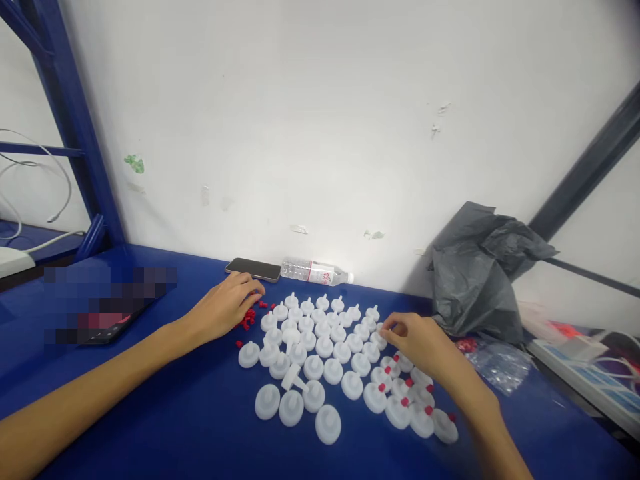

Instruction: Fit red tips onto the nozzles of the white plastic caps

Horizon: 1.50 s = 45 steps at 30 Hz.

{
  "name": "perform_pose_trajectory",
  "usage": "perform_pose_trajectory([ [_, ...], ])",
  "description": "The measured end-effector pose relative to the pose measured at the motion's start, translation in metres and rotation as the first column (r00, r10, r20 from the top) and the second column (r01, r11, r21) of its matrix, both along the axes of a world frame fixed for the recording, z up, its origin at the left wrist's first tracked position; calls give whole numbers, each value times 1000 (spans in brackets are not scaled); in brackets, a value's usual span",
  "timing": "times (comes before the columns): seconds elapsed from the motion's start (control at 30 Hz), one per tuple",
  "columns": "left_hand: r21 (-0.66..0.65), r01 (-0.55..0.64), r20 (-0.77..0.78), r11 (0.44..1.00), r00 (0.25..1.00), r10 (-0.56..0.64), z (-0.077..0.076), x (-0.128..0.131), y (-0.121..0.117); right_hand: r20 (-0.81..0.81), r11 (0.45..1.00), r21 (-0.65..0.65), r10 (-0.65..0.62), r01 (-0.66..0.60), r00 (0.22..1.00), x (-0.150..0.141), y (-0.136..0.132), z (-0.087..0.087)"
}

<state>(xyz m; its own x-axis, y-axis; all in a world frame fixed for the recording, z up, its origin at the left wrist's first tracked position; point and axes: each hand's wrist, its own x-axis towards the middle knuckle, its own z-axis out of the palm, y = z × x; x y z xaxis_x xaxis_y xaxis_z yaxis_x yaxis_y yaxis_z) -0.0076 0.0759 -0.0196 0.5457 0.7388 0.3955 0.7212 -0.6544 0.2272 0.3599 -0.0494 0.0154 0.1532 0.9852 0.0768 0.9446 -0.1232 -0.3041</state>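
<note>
Though I can't tell if either grips anything, my left hand (219, 310) curls just beside the red pieces (249, 317) (my right hand (419, 341), by white discs (371, 352), lies farther).

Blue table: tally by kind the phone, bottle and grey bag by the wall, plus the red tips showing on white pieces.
Phone: 1
Bottle: 1
Grey bag: 1
Red tips showing on white pieces: 8
Total: 11
The right hand may hide more tips.
</note>
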Motion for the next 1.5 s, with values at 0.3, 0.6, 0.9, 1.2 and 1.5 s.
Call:
perform_pose_trajectory([
  [0.3, 80, 17, -103, 997, 995, -9, -4, -1, 0, -131, 991, -130, -18, 0, 991, 30, -13, 14],
  [0.6, 124, 29, -115, 992, 993, -14, 2, 2, -6, -332, 970, -169, 109, -173, 937, 47, -17, 7],
  [0.9, 262, 155, 88, 953, 979, -183, 21, 15, -38, -360, 974, 179, 197, -140, 912, 5, -7, 17],
  [1.2, 465, 441, -31, 767, 875, -484, 25, 43, -97, -691, 907, 61, 339, -416, 639, -82, -26, 20],
  [1.5, 480, 476, -148, 737, 872, -467, 15, 52, -105, -768, 867, 41, 345, -497, 539, -98, -25, 12],
])
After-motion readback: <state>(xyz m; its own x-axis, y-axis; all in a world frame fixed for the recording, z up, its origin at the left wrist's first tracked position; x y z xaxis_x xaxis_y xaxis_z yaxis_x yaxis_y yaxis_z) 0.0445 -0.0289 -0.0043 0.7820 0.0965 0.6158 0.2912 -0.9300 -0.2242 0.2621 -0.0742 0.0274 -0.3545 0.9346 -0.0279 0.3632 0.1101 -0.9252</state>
